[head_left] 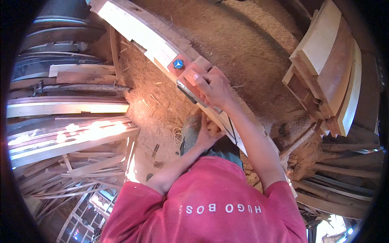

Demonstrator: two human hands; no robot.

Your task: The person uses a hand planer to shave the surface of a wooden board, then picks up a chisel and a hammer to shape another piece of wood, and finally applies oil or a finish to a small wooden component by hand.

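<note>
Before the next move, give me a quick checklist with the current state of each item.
1. Right hand gripping the red power tool: ok.
2. Tool positioned over the long pale board: ok.
3. Left hand steadying the board: cannot tell; it is beside the near edge, but contact is unclear.
4. Blue knob uncovered by either hand: ok.
5. Ground free of wood shavings: not ok; they are scattered beside the board.
6. Tool switched off: cannot tell.
</note>
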